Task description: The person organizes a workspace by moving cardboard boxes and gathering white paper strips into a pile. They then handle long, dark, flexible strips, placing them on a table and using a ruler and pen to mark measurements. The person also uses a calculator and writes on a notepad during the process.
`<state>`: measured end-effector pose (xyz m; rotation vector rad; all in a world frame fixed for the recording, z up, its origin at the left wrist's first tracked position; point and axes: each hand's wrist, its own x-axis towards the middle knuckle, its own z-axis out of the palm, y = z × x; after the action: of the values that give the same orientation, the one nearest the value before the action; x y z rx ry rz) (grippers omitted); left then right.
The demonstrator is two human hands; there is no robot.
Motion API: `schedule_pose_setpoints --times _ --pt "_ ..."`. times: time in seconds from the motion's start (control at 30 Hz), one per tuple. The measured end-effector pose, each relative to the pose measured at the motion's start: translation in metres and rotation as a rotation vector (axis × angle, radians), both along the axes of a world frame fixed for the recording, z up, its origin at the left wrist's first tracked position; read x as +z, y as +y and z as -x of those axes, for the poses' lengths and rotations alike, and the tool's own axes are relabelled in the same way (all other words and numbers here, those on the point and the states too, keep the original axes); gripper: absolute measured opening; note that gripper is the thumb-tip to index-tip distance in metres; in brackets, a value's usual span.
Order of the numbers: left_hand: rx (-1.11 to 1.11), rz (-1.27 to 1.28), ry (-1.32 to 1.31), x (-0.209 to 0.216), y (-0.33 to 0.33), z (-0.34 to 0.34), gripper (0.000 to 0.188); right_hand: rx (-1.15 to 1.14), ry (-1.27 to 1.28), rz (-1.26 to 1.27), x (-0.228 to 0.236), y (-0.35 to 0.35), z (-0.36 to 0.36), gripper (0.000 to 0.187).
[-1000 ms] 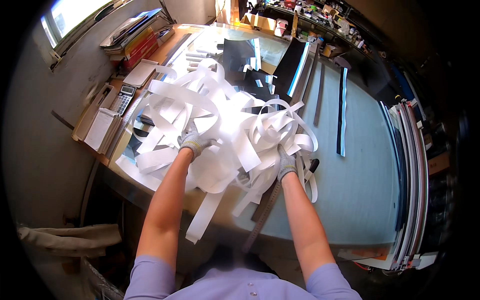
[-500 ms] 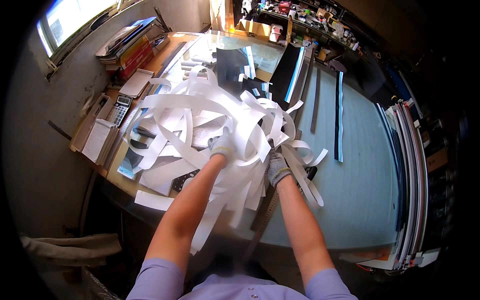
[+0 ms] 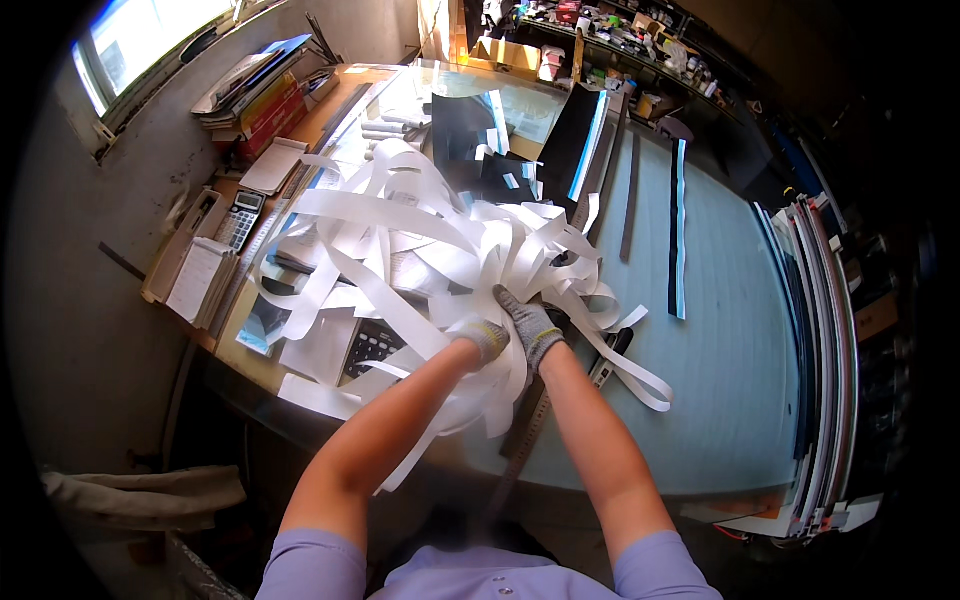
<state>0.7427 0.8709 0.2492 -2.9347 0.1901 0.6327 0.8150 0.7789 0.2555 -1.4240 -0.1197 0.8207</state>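
Note:
A big tangled heap of curling white strips (image 3: 400,205) covers the middle of the table, with some ends hanging over its front edge. Both of my hands wear grey knit gloves and press close together into the bundle's near side. My left hand (image 3: 483,340) is sunk in the strips, its fingers mostly hidden behind them. My right hand (image 3: 531,322) closes around gathered strips from the right, thumb side up. Just right of that hand lies a utility knife (image 3: 612,357), partly under a loop. A dark calculator (image 3: 374,345) shows below the heap's left part.
A steel ruler (image 3: 527,440) runs toward the front edge. Black sheets (image 3: 458,130) and a narrow black-and-blue strip (image 3: 678,230) lie on the glass-topped table (image 3: 735,370). At left are a grey calculator (image 3: 238,220), notepads (image 3: 198,285) and stacked folders (image 3: 262,100). Long panels (image 3: 815,360) stand at right.
My hands have come closer together, the left moving right and down. The strips are bunched more tightly between them. More of the dark calculator and the utility knife now shows.

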Motion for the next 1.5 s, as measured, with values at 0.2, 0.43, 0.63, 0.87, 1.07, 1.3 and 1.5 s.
schedule_pose_setpoints --times 0.2,0.43,0.63,0.87,1.07,1.3,1.5 --pt "0.217 0.707 -0.56 -0.072 0.004 -0.017 0.027 -0.056 0.337 -0.31 -0.038 -0.01 -0.026 0.039" --pt "0.164 1.01 -0.486 0.073 -0.022 -0.006 0.019 -0.379 0.153 -0.31 -0.003 -0.048 -0.054 0.045" --pt "0.161 0.912 -0.768 0.134 0.029 0.006 0.045 -0.687 -0.055 -0.486 0.066 -0.14 -0.16 0.052" --pt "0.564 0.508 -0.895 0.054 0.056 0.144 0.082 -0.89 -0.058 -0.348 0.092 -0.423 -0.298 0.041" --pt "0.466 0.413 -0.209 0.001 -0.121 0.22 0.12 -1.245 -0.133 -0.134 0.066 -0.649 -0.275 0.039" --pt "0.695 0.209 -0.384 -0.055 -0.131 0.209 0.062 -1.479 -0.015 -0.023 0.007 -0.755 -0.216 0.039" --pt "1.17 1.24 -0.849 -0.02 -0.156 0.122 0.021 -1.755 0.203 0.083 -0.047 -0.781 -0.154 0.039"
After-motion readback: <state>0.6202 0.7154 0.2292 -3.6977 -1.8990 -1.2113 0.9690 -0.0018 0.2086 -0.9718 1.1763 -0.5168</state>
